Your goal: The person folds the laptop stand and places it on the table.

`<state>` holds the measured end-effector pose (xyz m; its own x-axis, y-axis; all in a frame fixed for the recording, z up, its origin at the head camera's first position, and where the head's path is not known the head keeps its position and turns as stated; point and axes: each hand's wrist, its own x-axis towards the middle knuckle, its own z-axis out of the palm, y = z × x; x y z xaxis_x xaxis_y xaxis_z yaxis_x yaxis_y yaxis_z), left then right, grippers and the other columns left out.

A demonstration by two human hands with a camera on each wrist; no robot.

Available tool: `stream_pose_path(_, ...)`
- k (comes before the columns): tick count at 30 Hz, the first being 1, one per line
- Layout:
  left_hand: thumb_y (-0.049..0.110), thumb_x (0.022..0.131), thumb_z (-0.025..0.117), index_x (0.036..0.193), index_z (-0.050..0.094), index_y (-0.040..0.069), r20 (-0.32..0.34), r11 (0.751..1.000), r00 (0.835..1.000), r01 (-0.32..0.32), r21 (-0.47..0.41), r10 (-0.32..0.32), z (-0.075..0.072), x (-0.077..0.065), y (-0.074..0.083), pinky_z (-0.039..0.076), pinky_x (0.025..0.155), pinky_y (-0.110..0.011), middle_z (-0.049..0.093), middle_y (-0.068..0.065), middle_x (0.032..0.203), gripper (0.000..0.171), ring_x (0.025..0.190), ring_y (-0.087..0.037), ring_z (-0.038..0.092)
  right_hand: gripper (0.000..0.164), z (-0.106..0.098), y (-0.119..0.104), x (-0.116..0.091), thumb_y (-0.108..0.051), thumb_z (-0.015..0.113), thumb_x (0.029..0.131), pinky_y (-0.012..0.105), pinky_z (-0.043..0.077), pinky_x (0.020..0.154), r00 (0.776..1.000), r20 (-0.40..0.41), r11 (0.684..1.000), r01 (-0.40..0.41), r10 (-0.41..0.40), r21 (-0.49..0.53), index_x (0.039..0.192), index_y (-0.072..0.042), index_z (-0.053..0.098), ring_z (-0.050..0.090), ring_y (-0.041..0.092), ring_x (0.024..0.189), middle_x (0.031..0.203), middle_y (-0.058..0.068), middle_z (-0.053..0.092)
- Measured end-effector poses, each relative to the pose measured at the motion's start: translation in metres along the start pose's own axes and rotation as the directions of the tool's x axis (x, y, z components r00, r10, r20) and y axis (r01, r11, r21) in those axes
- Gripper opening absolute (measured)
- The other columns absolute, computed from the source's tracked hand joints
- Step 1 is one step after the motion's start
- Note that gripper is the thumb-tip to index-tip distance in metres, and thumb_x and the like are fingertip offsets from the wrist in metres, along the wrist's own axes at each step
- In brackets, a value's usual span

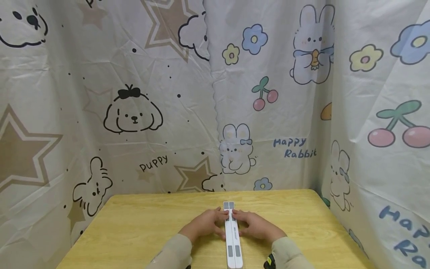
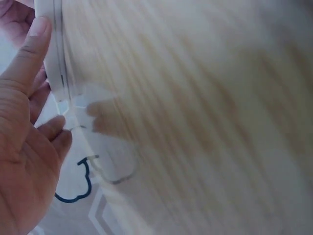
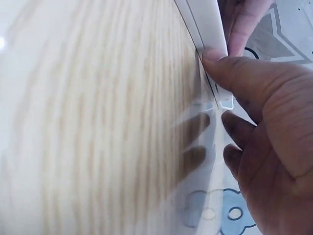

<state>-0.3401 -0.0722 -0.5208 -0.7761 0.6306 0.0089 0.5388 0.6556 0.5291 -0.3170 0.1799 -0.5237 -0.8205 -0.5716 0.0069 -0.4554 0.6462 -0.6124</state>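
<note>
A white folded laptop stand (image 1: 232, 239) with grey pads at both ends lies lengthwise on the table, its two bars side by side. My left hand (image 1: 205, 224) holds it from the left, with fingertips on top near the far end and the thumb against the side. From the right, my right hand (image 1: 258, 226) grips it the same way. In the left wrist view the left thumb (image 2: 36, 36) presses along the stand's side (image 2: 51, 63). The right wrist view has the right thumb (image 3: 220, 61) on the opposite side of the stand (image 3: 209, 24).
The wood-grain table (image 1: 144, 231) has a glossy top that reflects the fingers. Around its back and sides hangs a patterned curtain (image 1: 188, 112) with puppies, rabbits, stars and cherries. The table's far edge lies a short way beyond the stand.
</note>
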Motion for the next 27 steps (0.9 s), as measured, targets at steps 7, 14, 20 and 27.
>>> stream_pose_path(7,0.041,0.071,0.090,0.141,0.063,0.024,-0.010,0.977,0.999,0.035,0.211,-0.034,0.001,-0.002,0.015,0.035,0.121,-0.052,0.049,0.003,0.156,0.077,0.149,-0.033,0.038,0.064,0.000,-0.009,-0.003,-0.023,0.074,0.093,0.058,0.020,0.125,1.000,-0.024,0.984,0.012,-0.017,-0.179,0.151,-0.014,0.050,0.035,0.032,0.150,0.162,0.000,0.040)
stream_pose_path(14,0.037,0.072,0.091,0.141,0.063,0.028,-0.041,0.956,0.996,0.082,0.281,-0.074,-0.003,-0.011,0.026,0.040,0.118,-0.050,0.052,-0.002,0.154,0.075,0.145,-0.030,0.044,0.054,0.001,-0.023,-0.005,-0.027,0.074,0.093,0.065,0.022,0.122,0.997,-0.050,0.925,0.032,-0.055,-0.378,0.144,-0.015,0.060,0.043,0.034,0.146,0.155,0.005,0.051)
stream_pose_path(20,0.054,0.082,0.079,0.140,0.064,0.022,-0.085,0.941,0.994,0.086,0.327,-0.062,-0.006,-0.019,0.028,0.044,0.114,-0.048,0.055,-0.005,0.151,0.068,0.139,-0.028,0.051,0.040,-0.001,-0.033,-0.014,-0.027,0.065,0.101,0.065,0.028,0.120,0.992,-0.099,0.896,0.032,-0.084,-0.442,0.140,-0.015,0.064,0.050,0.031,0.141,0.150,0.005,0.057)
stream_pose_path(27,0.056,0.087,0.074,0.135,0.068,0.017,-0.179,0.935,0.984,0.071,0.346,-0.009,-0.014,-0.034,0.031,0.048,0.111,-0.047,0.059,-0.007,0.146,0.061,0.134,-0.029,0.056,0.039,-0.003,-0.036,-0.026,-0.027,0.068,0.099,0.065,0.035,0.116,0.982,-0.125,0.854,0.059,-0.143,-0.516,0.136,-0.019,0.067,0.055,0.028,0.136,0.146,0.004,0.060)
